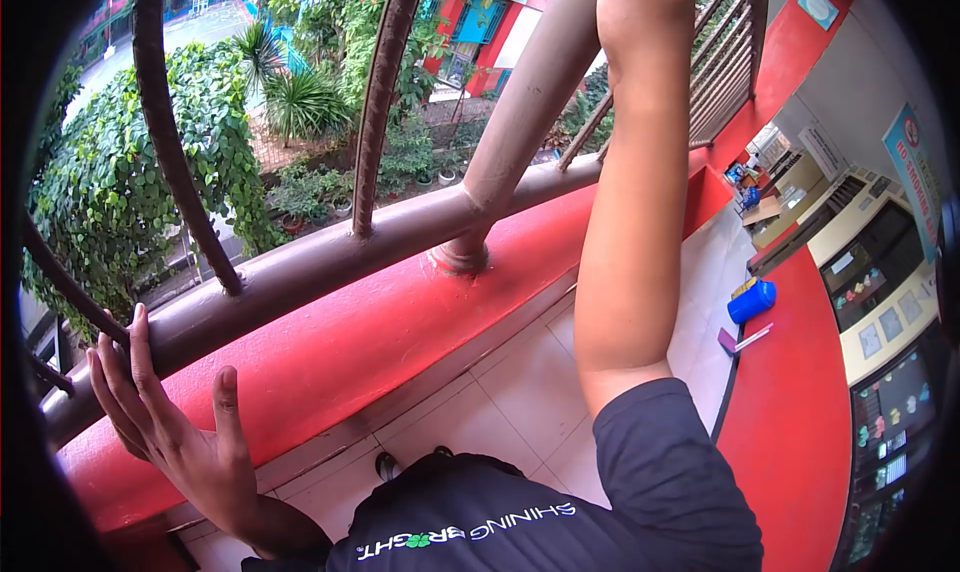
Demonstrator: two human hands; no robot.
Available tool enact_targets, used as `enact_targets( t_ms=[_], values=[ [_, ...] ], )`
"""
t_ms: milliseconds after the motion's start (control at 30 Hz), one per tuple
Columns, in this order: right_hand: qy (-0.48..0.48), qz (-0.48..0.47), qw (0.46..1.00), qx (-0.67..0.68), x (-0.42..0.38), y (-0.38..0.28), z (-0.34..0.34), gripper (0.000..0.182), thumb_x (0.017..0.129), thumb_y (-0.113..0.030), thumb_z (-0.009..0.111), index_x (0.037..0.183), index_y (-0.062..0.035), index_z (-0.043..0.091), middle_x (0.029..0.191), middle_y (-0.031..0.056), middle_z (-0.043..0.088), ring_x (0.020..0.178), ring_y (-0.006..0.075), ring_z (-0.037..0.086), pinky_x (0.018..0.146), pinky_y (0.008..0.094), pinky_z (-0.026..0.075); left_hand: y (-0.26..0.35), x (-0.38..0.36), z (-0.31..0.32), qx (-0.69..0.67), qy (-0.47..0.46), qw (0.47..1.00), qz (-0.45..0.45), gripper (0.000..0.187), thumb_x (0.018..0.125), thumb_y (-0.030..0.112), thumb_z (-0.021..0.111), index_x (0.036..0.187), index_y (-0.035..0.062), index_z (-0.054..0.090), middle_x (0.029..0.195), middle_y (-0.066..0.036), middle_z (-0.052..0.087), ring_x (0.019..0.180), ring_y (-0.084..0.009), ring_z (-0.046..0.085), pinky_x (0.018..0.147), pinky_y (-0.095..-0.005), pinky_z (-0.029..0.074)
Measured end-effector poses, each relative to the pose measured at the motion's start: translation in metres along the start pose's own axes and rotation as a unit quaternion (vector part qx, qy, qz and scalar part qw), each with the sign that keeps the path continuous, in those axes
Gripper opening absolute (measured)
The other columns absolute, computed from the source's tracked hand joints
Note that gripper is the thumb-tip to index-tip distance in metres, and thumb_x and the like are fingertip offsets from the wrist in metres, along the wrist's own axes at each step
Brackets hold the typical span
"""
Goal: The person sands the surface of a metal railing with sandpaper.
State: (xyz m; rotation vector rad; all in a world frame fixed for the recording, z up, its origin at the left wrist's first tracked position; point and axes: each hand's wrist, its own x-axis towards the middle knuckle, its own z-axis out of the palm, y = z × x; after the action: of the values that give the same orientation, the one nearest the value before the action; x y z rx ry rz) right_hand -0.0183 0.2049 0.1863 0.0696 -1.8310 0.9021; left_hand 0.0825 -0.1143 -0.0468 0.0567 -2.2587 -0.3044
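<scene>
My right hand (640,12) reaches up at the top of the view and is closed around a thick brown railing post (520,122). My left hand (170,422) sits at the lower left, fingers spread flat over the brown horizontal rail (330,262), the thumb against the red parapet wall (400,332) below it. It grips nothing. Thin curved brown bars (160,122) rise from the rail between the two hands. My dark shirt (480,522) with white lettering fills the bottom edge.
Pale tiled floor (520,392) runs along the parapet, with my shoe tip (387,465) on it. A blue container (752,300) and a small pink item (727,340) lie by a red wall (790,422). Trees and shrubs (130,172) lie beyond the railing.
</scene>
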Motion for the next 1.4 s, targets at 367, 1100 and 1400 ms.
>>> enact_targets(
  t_ms=[367, 1100, 1400],
  values=[
    [-0.019, 0.071, 0.991, 0.115, -0.001, -0.026, 0.001, 0.035, 0.094, -0.031, 0.073, 0.097, 0.0035, 0.068, 0.080, 0.0086, 0.065, 0.073, 0.0209, 0.065, 0.074, 0.0347, 0.053, -0.001, 0.001, 0.002, -0.002, 0.009, 1.000, -0.003, 0.081, 0.088, 0.065, 0.065, 0.153, 0.0197, 0.051, 0.162, -0.013, 0.040, 0.155, -0.0348, 0.027, 0.123, -0.0557, 0.018],
    [-0.124, -0.021, 0.963, 0.237, -0.006, 0.039, -0.001, 0.043, 0.083, -0.041, 0.088, 0.087, -0.0036, 0.068, 0.077, -0.0011, 0.066, 0.070, 0.0102, 0.062, 0.066, 0.0269, 0.049, 0.003, 0.002, 0.008, 0.037, 0.019, 0.999, -0.014, 0.079, 0.088, 0.064, 0.066, 0.154, 0.0235, 0.050, 0.163, -0.011, 0.038, 0.155, -0.0333, 0.026, 0.123, -0.0549, 0.020],
    [0.088, -0.231, 0.953, -0.176, -0.084, 0.074, 0.017, 0.129, 0.078, -0.046, 0.089, 0.160, 0.0060, 0.004, 0.149, 0.0400, 0.021, 0.139, 0.0577, 0.035, 0.113, 0.0671, 0.031, 0.005, -0.001, 0.003, 0.044, 0.019, 0.998, -0.030, 0.077, 0.088, 0.059, 0.069, 0.154, 0.0241, 0.049, 0.164, -0.008, 0.038, 0.155, -0.0323, 0.027, 0.124, -0.0538, 0.020]
  ],
)
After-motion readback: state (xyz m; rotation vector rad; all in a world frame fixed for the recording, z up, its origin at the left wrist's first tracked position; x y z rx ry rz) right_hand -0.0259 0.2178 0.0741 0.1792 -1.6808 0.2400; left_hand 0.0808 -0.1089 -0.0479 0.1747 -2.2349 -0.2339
